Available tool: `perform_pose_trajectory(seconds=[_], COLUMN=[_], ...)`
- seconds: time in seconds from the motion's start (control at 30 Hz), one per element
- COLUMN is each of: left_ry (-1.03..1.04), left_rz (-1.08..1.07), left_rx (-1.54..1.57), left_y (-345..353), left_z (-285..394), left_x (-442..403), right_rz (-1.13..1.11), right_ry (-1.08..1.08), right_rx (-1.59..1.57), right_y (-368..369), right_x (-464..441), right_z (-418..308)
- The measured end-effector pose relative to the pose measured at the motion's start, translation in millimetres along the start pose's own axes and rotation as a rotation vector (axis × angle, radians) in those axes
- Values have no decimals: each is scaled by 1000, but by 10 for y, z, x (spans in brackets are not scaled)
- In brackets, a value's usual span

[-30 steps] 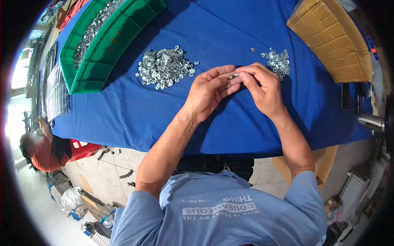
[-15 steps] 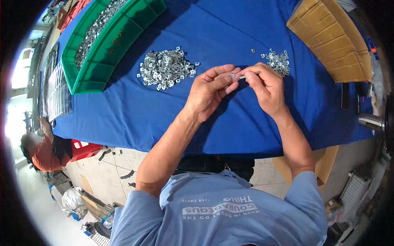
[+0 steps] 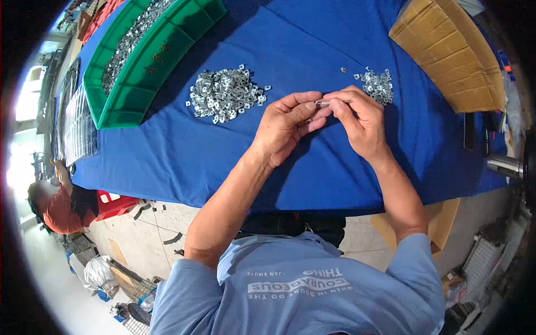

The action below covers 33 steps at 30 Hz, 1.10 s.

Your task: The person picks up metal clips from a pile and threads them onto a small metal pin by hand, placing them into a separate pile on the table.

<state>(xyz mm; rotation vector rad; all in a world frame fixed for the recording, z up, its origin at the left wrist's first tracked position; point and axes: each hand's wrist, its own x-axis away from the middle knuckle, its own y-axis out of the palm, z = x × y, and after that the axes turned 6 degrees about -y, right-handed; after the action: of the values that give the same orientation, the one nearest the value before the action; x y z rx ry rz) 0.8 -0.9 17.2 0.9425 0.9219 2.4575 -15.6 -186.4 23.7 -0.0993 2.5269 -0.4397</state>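
My left hand (image 3: pixel 286 124) pinches a small metal clip between thumb and fingers; most of the clip is hidden. My right hand (image 3: pixel 360 120) is closed on a thin metal tool (image 3: pixel 322 103), whose tip meets the clip at my left fingertips. To the left of my hands lies a large heap of small metal clips (image 3: pixel 225 94). A smaller heap of clips (image 3: pixel 378 86) is just beyond my right hand, with one loose clip (image 3: pixel 343 70) beside it. Both heaps rest on a blue cloth (image 3: pixel 167 162).
A green bin (image 3: pixel 131 106) full of small metal parts stands at the upper left. At the upper right is a brown cardboard box (image 3: pixel 449 56). Another person (image 3: pixel 64 209) is at the far left. A metal cylinder (image 3: pixel 505 165) sits at the right edge.
The tool in my right hand has moved slightly left, back against the piece at my left fingertips, after being a little apart from it half a second ago.
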Motion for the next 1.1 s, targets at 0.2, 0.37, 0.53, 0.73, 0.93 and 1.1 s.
perform_pose_trajectory(seconds=[0.2, 0.37, 0.53, 0.73, 0.93, 1.1], left_ry=[5, -17, -87, -31, 204, 227], left_rz=[-7, -60, -90, -53, 8, 103], left_rx=[-106, -159, -138, -131, 89, 180], left_y=[21, -11, -43, -10, -90, -214], left_z=[-38, -27, 25, -1, 152, 178], left_x=[-18, -45, -41, -56, 115, 122], right_rz=[-28, -27, 177, 279, -102, -440], right_ry=[-38, 47, 332, 311, 466, 395], right_rx=[47, 88, -159, -257, -514, -517], right_y=[23, -15, -70, -71, -12, 50], right_x=[-7, -22, 22, -1, 19, 36], right_z=[11, -53, -9, 46, 58, 70])
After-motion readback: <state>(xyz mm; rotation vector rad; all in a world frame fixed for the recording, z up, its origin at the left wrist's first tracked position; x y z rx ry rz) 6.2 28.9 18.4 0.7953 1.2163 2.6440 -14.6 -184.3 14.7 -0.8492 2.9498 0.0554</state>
